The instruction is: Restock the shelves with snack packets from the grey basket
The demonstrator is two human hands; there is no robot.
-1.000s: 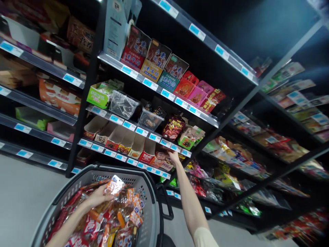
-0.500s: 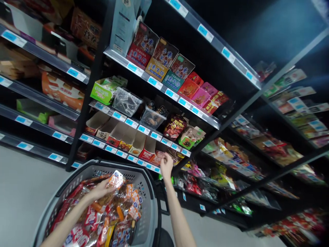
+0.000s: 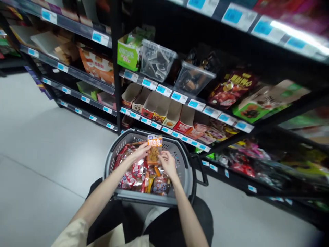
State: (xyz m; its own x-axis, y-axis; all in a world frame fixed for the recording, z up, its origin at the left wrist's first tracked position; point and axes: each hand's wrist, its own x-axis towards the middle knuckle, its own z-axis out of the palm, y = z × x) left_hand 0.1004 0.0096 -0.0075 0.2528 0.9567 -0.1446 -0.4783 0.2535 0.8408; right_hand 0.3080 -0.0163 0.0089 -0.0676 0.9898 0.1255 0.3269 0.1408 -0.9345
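A grey plastic shopping basket (image 3: pixel 185 176) sits in front of me, filled with several small snack packets (image 3: pixel 138 175). Both my hands are over it. My left hand (image 3: pixel 138 153) and my right hand (image 3: pixel 167 162) hold one small orange-topped clear snack packet (image 3: pixel 154 150) upright between them, fingers pinched on its sides. Just beyond the basket runs a shelf with open cardboard display boxes (image 3: pixel 164 113) and loose packets (image 3: pixel 205 132).
Black store shelving (image 3: pixel 180 99) with blue price tags fills the view ahead and right, stocked with clear bins (image 3: pixel 156 60), green boxes (image 3: pixel 128 51) and bagged snacks. Pale grey floor (image 3: pixel 38 147) lies to the left. My dark trousers show below the basket.
My right hand came down from the shelf to the basket and joined my left hand on the packet, which is now raised. The view tilted downward and closer to the shelves.
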